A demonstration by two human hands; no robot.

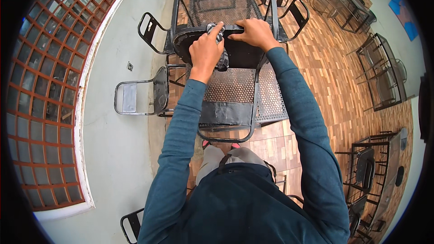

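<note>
A black metal chair (226,113) with a tube frame is right in front of me, against a perforated metal table (271,99). My left hand (206,53) is closed on a dark checked cloth (222,62), which lies over the chair's dark upper panel and hangs down from it. The index finger points forward along the panel's edge. My right hand (257,34) grips the same edge farther right, fingers bent over it. Some of the cloth is hidden under my left hand.
Black metal chairs (161,90) stand left by the grey wall (115,140), with another chair (296,20) at far right of the table. A red-framed window grid (45,77) fills the left side. More tables and chairs (366,171) line the right wall.
</note>
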